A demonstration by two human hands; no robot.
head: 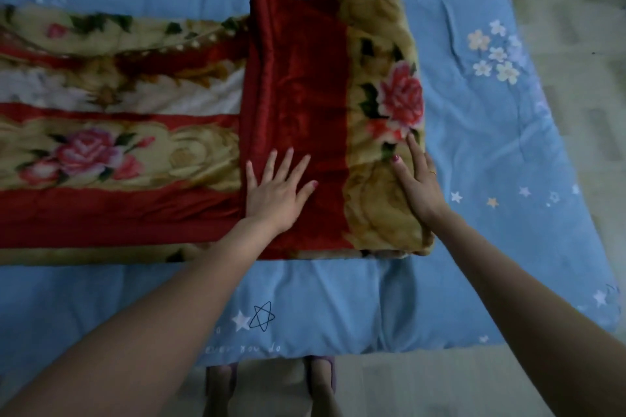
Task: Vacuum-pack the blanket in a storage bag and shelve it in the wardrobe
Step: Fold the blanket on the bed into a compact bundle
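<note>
A thick red and gold blanket [142, 132] with pink rose prints lies as a long strip across the bed. Its right end is folded back over itself, forming a thicker flap [325, 78]. My left hand [276, 191] lies flat with spread fingers on the dark red band of that flap, near its left edge. My right hand [418, 179] presses flat on the gold part at the flap's right fold, fingers straight. No storage bag or wardrobe is in view.
The blue bed sheet [491, 132] with star and flower prints covers the bed. The bed's near edge runs along the bottom, with my feet in slippers [321, 369] on the pale floor [440, 382]. Tiled floor shows at the right.
</note>
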